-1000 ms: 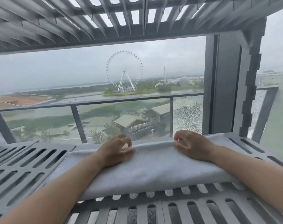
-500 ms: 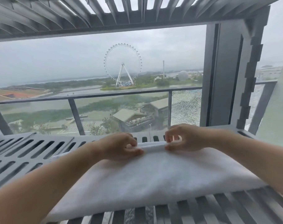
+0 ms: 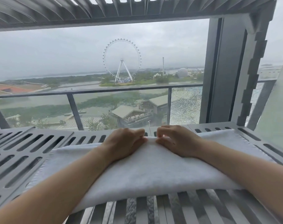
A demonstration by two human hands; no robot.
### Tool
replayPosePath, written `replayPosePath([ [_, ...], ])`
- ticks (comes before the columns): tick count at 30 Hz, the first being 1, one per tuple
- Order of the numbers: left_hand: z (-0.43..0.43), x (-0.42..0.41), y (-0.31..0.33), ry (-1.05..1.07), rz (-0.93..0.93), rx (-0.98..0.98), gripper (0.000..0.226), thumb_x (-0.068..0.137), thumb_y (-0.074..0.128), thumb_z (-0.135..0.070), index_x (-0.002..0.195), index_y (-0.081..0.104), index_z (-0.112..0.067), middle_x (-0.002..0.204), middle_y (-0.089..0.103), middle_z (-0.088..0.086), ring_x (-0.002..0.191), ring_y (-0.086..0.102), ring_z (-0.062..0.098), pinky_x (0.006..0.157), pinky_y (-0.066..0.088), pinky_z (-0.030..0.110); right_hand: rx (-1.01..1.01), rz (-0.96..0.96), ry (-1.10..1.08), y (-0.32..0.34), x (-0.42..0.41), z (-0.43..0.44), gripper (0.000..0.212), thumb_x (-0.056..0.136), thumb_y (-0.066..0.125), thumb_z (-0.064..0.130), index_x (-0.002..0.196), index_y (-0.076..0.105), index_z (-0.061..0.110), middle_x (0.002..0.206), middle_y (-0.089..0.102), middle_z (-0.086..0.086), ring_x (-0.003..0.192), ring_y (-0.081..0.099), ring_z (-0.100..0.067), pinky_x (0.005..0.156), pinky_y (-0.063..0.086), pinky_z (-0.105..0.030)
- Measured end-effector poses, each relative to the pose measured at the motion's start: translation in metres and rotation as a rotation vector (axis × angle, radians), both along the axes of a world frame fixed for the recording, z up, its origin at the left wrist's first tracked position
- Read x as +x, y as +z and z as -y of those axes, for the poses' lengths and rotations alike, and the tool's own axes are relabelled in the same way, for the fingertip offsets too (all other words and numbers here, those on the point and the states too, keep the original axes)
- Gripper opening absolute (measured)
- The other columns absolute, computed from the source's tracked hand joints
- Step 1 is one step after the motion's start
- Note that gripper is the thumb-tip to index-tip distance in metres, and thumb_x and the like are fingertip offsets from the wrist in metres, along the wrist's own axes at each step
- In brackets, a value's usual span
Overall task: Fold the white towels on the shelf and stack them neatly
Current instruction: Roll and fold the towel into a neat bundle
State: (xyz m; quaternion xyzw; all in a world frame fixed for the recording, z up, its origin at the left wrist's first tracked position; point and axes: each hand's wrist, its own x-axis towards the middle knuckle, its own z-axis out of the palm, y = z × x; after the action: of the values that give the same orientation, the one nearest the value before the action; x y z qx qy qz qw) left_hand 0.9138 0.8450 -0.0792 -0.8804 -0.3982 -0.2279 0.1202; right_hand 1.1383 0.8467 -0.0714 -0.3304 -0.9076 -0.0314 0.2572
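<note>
If pulled unevenly from the two pinches, liable to fold askew, layers off-square; if released early, liable to slump flat; if dragged, liable to catch on slots of shelf (image 3: 32, 151). Item: white towel (image 3: 153, 172), one, seemingly doubled over, lying on shelf. Left hand (image 3: 126, 143): fingers curled, pinching far edge near its middle. Right hand (image 3: 176, 141): likewise, pinching same edge just beside, knuckles almost meeting. Bulk of cloth nearer than fingertips, beneath both wrists, spreading outward past either hand; slight ridge raised between pinches.

towel (image 3: 153, 172): white terry cloth, matt, nubbly | shelf (image 3: 32, 146): grey slotted metal, smooth, matt
</note>
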Motion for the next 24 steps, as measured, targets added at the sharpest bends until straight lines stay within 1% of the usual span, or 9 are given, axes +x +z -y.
replayPosePath([
  [4,0.001,0.002,0.005,0.031,0.007,0.02,0.025,0.094,0.042,-0.042,0.084,0.045,-0.02,0.074,0.063,0.015,0.072,0.059,0.038,0.055,0.028,0.03,0.081,0.175,-0.054,0.017,0.003,-0.005,0.02,0.095,0.045,0.033,0.096,0.052,0.014,0.087,0.064,-0.01,0.075,0.056,-0.03,0.058,0.033,-0.032],
  [8,-0.005,0.006,0.015,0.104,-0.008,-0.059,0.027,0.093,0.043,-0.046,0.094,0.049,-0.02,0.082,0.064,0.012,0.078,0.06,0.033,0.058,0.032,0.031,0.074,0.264,-0.147,0.034,0.005,-0.019,0.03,0.091,0.044,0.049,0.096,0.053,0.021,0.077,0.053,0.002,0.067,0.046,-0.021,0.056,0.028,-0.028],
  [11,-0.001,0.007,0.009,0.142,-0.037,-0.109,0.025,0.092,0.042,-0.049,0.102,0.05,-0.027,0.1,0.067,0.001,0.087,0.062,0.026,0.071,0.047,0.033,-0.014,0.139,-0.165,0.008,0.004,-0.02,0.032,0.089,0.048,0.051,0.093,0.058,0.022,0.085,0.063,-0.002,0.075,0.053,-0.023,0.061,0.032,-0.027],
  [13,0.003,0.006,0.005,0.111,-0.034,-0.057,0.023,0.092,0.045,-0.047,0.103,0.055,-0.03,0.108,0.063,-0.004,0.092,0.061,0.021,0.073,0.049,0.032,-0.058,0.009,-0.161,-0.003,0.006,-0.019,0.029,0.087,0.052,0.05,0.088,0.06,0.022,0.086,0.065,-0.003,0.077,0.056,-0.022,0.063,0.036,-0.027],
  [15,0.008,0.003,0.007,0.049,-0.027,0.017,0.018,0.09,0.051,-0.042,0.102,0.058,-0.03,0.111,0.058,-0.007,0.093,0.059,0.016,0.074,0.049,0.03,-0.03,-0.016,-0.134,-0.004,0.007,-0.018,0.029,0.086,0.054,0.05,0.085,0.06,0.022,0.087,0.064,0.0,0.076,0.056,-0.021,0.064,0.04,-0.028],
  [17,0.009,-0.003,0.013,0.036,-0.034,-0.021,0.016,0.088,0.057,-0.039,0.102,0.059,-0.031,0.101,0.054,-0.011,0.087,0.055,0.011,0.073,0.047,0.027,0.025,-0.019,-0.096,-0.003,0.007,-0.016,0.029,0.086,0.055,0.048,0.085,0.061,0.02,0.088,0.061,0.003,0.073,0.055,-0.019,0.062,0.04,-0.028],
  [20,0.009,-0.016,0.024,0.083,-0.105,-0.261,0.012,0.087,0.058,-0.04,0.096,0.058,-0.033,0.081,0.049,-0.019,0.075,0.051,0.007,0.066,0.041,0.024,0.066,-0.002,-0.081,-0.003,0.006,-0.013,0.029,0.087,0.055,0.045,0.089,0.061,0.017,0.091,0.06,0.004,0.072,0.055,-0.018,0.062,0.039,-0.027],
  [21,0.009,-0.021,0.028,0.096,-0.11,-0.339,0.008,0.086,0.059,-0.041,0.089,0.056,-0.035,0.078,0.05,-0.018,0.072,0.05,0.006,0.065,0.04,0.024,0.066,0.004,-0.083,-0.003,0.006,-0.012,0.029,0.088,0.053,0.045,0.09,0.061,0.017,0.092,0.061,0.003,0.073,0.057,-0.019,0.062,0.039,-0.027],
  [24,0.011,-0.036,0.035,0.149,-0.116,-0.475,0.026,0.085,0.06,-0.044,0.066,0.047,-0.034,0.067,0.049,-0.017,0.061,0.045,-0.002,0.057,0.035,0.02,0.076,-0.001,-0.076,-0.001,0.005,-0.012,0.029,0.09,0.05,0.043,0.093,0.061,0.017,0.094,0.063,0.001,0.076,0.059,-0.021,0.062,0.039,-0.027],
])
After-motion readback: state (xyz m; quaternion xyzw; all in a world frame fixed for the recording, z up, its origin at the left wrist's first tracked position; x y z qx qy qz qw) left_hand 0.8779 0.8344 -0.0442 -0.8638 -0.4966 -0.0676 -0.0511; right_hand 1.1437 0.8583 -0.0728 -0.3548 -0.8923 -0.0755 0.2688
